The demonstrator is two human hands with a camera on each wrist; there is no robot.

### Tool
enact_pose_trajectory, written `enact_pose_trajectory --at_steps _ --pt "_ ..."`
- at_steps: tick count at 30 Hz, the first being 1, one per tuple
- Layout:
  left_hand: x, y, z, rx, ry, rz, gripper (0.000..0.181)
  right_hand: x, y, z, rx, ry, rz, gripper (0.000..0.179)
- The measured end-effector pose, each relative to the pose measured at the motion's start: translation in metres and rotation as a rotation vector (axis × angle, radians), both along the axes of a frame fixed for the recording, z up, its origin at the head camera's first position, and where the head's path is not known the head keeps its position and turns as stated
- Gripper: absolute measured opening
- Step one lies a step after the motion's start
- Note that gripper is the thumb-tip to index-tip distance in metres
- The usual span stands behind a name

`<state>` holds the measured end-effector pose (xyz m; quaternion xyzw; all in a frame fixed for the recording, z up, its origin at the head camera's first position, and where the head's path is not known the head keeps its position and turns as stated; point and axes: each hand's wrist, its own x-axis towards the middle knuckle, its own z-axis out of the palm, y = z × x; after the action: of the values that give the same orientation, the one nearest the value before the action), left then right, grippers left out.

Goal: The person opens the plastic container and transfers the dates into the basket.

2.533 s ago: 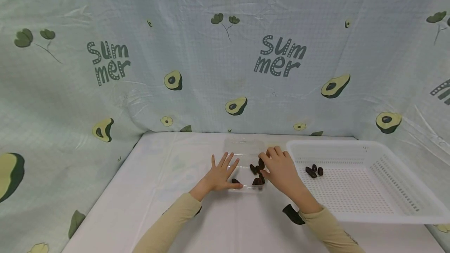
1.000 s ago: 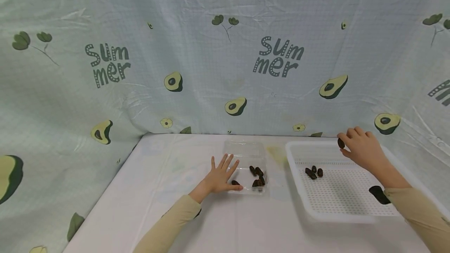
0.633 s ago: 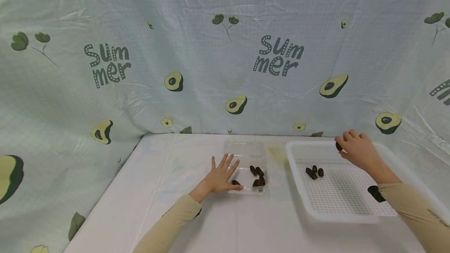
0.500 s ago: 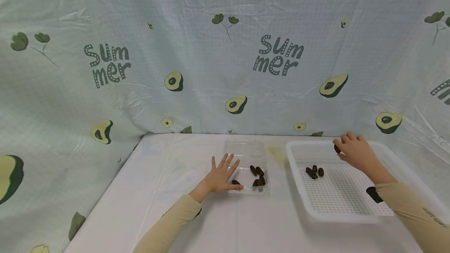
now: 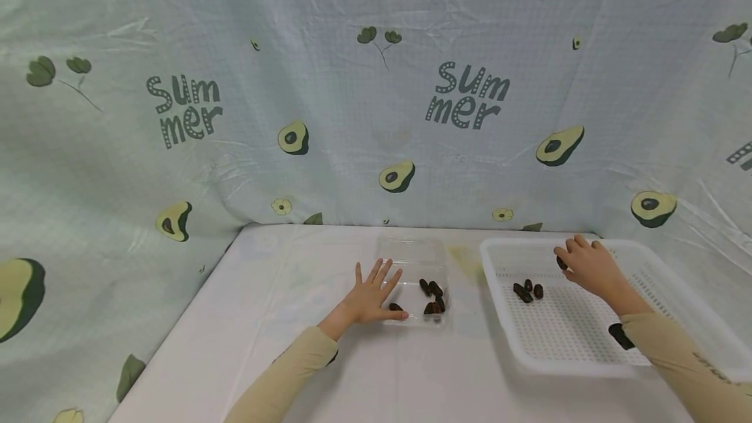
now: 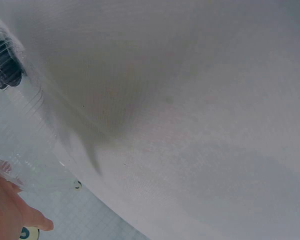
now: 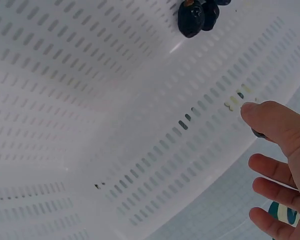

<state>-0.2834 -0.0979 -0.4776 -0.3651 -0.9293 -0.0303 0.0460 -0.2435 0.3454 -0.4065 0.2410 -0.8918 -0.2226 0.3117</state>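
Observation:
My right hand [image 5: 592, 273] pinches a dark date [image 5: 561, 263] between thumb and fingers, over the back part of a white perforated basket [image 5: 510, 338]. The right wrist view shows only a sliver of this date [image 7: 258, 133] behind the thumb. Three other dates [image 5: 521, 292] lie together on the basket's left side. With fingers spread, my left hand [image 5: 365, 300] rests on the left side of a clear plastic box [image 5: 411, 294]. Inside it, several dates [image 5: 435, 289] cluster at the right, and one date [image 5: 395, 307] lies near the left thumb.
The box's clear lid [image 5: 410, 249] is folded back behind it. A white cloth [image 5: 405, 371] covers the table. Behind stands a curtain [image 5: 341, 83] printed with avocados. The basket's raised walls stand around my right hand's area.
My right hand took a date from the plastic box and carried it right to the basket. Over the last second it has come lower. The left hand stays in place.

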Motion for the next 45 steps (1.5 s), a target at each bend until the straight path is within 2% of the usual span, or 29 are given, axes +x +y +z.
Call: enact_pose_trajectory --at_steps 1,2,7,8,15,26,34,45 --pt "-0.005 -0.001 -0.007 0.014 0.022 -0.013 0.096 0.000 0.000 -0.001 0.000 -0.001 -0.004 0.045" --pt "-0.004 -0.001 -0.007 0.030 0.017 -0.016 0.097 0.001 0.001 -0.002 0.001 -0.002 -0.007 0.045" --pt "-0.003 0.000 -0.006 0.028 0.010 -0.011 0.095 0.001 0.002 -0.004 -0.004 -0.023 -0.035 0.043" --pt "0.002 0.000 0.001 0.014 -0.014 0.005 0.093 0.002 0.002 -0.004 -0.006 -0.031 -0.044 0.043" --pt "-0.001 0.002 0.000 -0.077 0.018 0.043 0.090 0.003 0.002 -0.004 -0.013 -0.029 -0.063 0.044" --pt "0.001 0.003 0.002 -0.053 -0.013 0.046 0.092 0.006 -0.005 0.001 -0.095 -0.073 -0.066 0.039" --pt "0.001 0.005 0.004 -0.043 -0.004 0.033 0.091 0.013 -0.023 0.011 -0.238 -0.082 -0.006 0.034" --pt "0.000 0.006 0.005 -0.034 -0.008 0.028 0.091 0.035 -0.075 0.038 -0.377 -0.071 0.088 0.032"
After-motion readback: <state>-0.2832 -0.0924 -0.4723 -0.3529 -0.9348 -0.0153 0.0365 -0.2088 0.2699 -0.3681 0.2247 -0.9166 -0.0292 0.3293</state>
